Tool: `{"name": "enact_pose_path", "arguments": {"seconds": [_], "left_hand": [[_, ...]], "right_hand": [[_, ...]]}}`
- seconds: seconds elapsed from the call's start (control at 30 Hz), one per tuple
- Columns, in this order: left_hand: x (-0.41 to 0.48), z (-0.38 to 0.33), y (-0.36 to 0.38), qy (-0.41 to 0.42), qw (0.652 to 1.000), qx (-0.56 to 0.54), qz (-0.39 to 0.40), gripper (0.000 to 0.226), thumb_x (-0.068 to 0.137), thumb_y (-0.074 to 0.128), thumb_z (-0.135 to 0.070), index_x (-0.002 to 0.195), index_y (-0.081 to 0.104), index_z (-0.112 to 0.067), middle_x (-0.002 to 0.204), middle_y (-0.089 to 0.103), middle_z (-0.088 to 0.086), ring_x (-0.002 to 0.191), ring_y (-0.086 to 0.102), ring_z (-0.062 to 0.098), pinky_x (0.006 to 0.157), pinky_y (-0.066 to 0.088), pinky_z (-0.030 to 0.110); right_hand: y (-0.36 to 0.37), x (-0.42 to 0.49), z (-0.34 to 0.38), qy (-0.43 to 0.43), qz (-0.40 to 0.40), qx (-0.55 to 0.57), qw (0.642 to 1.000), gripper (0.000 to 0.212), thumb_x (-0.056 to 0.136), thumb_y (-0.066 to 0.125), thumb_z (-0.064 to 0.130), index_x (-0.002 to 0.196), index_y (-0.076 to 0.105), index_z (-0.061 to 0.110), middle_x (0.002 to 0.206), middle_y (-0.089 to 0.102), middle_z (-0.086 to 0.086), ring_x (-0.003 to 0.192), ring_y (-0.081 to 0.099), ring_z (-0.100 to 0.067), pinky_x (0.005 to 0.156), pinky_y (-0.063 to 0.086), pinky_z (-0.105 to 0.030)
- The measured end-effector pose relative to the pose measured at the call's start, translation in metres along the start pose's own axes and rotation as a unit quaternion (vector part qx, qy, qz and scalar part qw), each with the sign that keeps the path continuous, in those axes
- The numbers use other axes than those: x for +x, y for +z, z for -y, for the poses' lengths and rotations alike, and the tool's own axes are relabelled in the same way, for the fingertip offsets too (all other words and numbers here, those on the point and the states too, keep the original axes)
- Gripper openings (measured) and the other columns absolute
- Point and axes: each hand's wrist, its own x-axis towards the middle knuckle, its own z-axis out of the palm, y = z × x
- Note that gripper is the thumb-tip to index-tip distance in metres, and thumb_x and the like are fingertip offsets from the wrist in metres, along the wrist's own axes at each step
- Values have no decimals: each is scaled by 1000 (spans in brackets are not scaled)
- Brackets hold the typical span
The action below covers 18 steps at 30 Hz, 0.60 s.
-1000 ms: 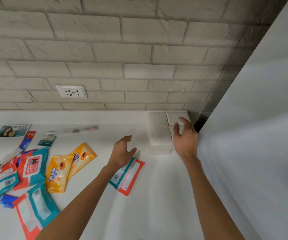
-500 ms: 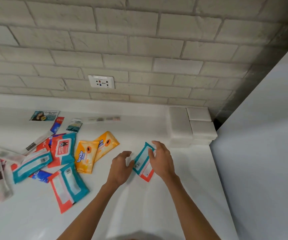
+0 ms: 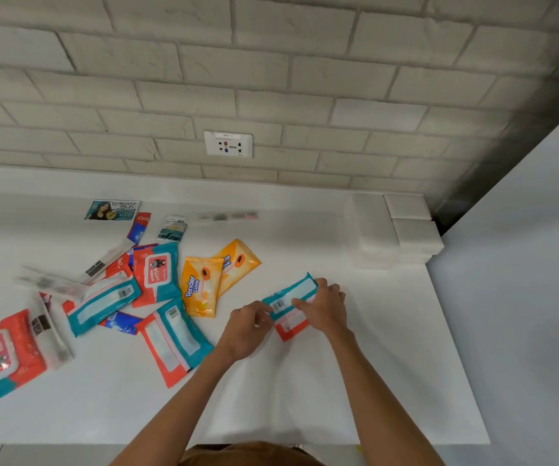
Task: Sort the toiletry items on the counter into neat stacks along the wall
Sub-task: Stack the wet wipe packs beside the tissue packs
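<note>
Smooth white counter (image 3: 422,364) meets a rough, pale brick wall (image 3: 271,62). At centre frame, the left hand (image 3: 246,327) and right hand (image 3: 326,306) both pinch a flat, crinkly teal-and-red wipes pack (image 3: 288,307), partly hidden under the right fingers. Blocky white packs (image 3: 375,230) sit stacked against the wall at upper right. Glossy pouches (image 3: 157,274) litter the left, one cut off by the frame edge. Bare counter runs from the hands to the right edge.
</note>
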Motion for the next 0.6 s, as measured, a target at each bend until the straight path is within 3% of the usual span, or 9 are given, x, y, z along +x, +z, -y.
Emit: {"name": "enact_pose_path", "arguments": {"seconds": [0.13,0.23,0.37,0.47,0.53,0.6], "left_hand": [[-12,6,-1,-5,1000,10,21,24,104,55,-25,125,65,-20,111,68,-7,82,65,6,67,48,9],[-19,19,-6,-30,999,0,35,22,105,54,-26,121,68,-22,106,67,-9,81,67,7,66,49,9],[-27,27,-17,-48,996,-28,67,23,107,50,-32,114,69,-21,103,69,-5,81,65,10,65,44,11],[-30,25,-26,-100,983,-123,92,41,107,44,-47,104,70,-16,97,73,5,84,71,18,79,59,28],[-32,20,-33,-159,933,-310,90,48,106,43,-50,111,71,-10,102,77,10,93,76,23,93,61,40],[-34,12,-43,-203,853,-473,89,52,108,41,-49,118,68,-6,107,77,13,100,76,27,98,58,44]], "right_hand": [[12,-30,12,24,13,21,999,84,75,82,69,136,47,23,128,54,-2,120,56,-22,86,58,-32],[20,-51,17,25,28,35,999,83,73,83,68,132,49,21,126,56,0,116,61,-20,85,59,-32],[19,-71,28,17,38,145,989,56,84,83,52,122,52,24,125,66,-1,102,65,-15,80,63,-30],[7,-85,45,-33,18,187,982,41,89,81,43,114,55,25,117,70,4,95,67,-11,68,55,-15],[2,-94,58,-88,-10,190,978,35,89,82,41,108,54,29,111,70,10,92,68,-9,68,55,-13],[1,-101,64,-143,-25,192,971,30,89,82,38,103,56,33,105,70,16,91,70,-9,74,60,-18]]}}
